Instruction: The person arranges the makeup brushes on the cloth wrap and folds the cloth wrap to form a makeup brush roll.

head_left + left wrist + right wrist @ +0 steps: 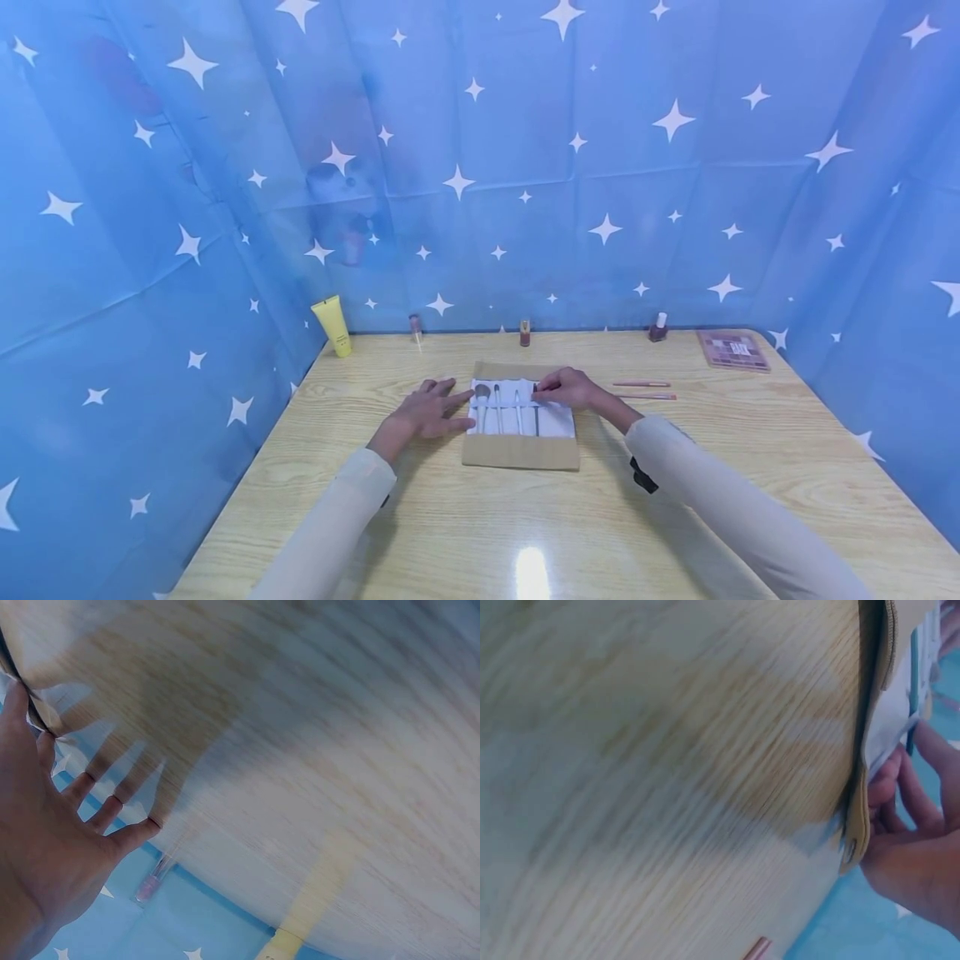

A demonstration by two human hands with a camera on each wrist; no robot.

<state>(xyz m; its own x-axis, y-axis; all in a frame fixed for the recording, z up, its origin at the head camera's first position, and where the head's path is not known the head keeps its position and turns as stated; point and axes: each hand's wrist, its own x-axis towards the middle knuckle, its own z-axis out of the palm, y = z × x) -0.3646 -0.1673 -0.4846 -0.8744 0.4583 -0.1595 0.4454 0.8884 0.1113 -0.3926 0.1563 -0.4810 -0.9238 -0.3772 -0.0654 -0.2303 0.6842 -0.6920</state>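
Three pale-handled brushes (499, 414) and a dark-handled brush (536, 422) lie in the open brush case (521, 452), seen from the head. At the case's left edge, the left hand (429, 412) has its fingers spread apart, thumb and index finger reaching the rim. At the case's right side, the right hand (570, 390) pinches the dark brush near its top. Two pink brushes (642, 384) lie right of the case, near that forearm; a sleeve brushing past could roll them.

From the left wrist, the left fingers are straight and grip nothing; such a light touch may let the case slide if the brush is tugged.

From the right wrist, the fingers curl at the case's edge beside the dark handle; catching the white lining (891, 724) there could bunch it up.
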